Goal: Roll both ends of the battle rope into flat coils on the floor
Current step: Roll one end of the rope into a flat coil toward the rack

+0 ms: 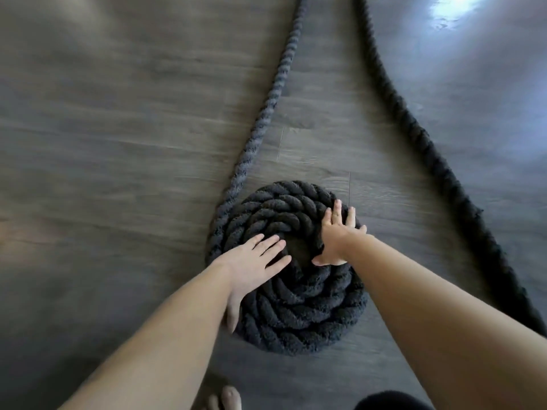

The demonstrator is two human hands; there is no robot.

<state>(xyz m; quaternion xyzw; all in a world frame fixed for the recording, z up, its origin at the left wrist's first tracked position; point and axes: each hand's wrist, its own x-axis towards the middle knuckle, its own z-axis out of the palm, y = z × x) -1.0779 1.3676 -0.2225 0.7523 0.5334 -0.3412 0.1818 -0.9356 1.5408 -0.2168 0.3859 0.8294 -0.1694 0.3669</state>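
A thick black twisted battle rope lies on the floor. One end is wound into a flat coil [296, 306] of several turns in the lower middle. My left hand [251, 267] lies flat on the coil's left side, fingers spread, thumb down over the outer edge. My right hand [337, 235] presses flat on the coil's upper right, fingers apart. From the coil's left side the free rope [266, 113] runs up and away. The rope's other length [414, 128] lies uncoiled to the right, running from the top toward the lower right edge.
Grey wood-plank floor [118, 143] all around. A bright light glare [461, 13] marks the top right. Bare toes [228, 398] and a dark piece of clothing [390, 402] show at the bottom edge.
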